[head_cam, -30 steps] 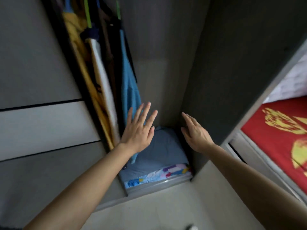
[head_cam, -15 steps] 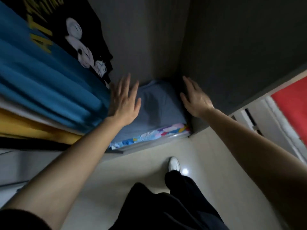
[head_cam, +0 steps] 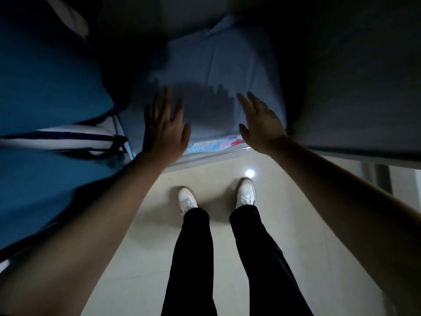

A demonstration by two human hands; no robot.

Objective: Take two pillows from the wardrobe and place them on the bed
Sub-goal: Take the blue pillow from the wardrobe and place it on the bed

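Observation:
A pale blue pillow (head_cam: pixel 216 71) lies on the wardrobe floor, stacked on a second pillow (head_cam: pixel 211 144) with a multicoloured pattern, of which only the front edge shows. My left hand (head_cam: pixel 163 128) hovers over the front left part of the blue pillow, fingers spread, holding nothing. My right hand (head_cam: pixel 259 120) is over the front right corner, also open with fingers apart. Both hands cast shadows on the pillow. Whether either hand touches the fabric I cannot tell. The bed is out of view.
Hanging blue clothes (head_cam: pixel 50 87) with white and dark stripes crowd the left side. The dark wardrobe side panel (head_cam: pixel 353 76) stands at the right. My legs in black trousers and white shoes (head_cam: pixel 246 192) stand on the pale tiled floor (head_cam: pixel 284 201) before the wardrobe sill (head_cam: pixel 211 156).
My head has bent down and closer, so the pillows fill more of the view and my feet appear. Both hands have dropped lower over the blue pillow's front edge.

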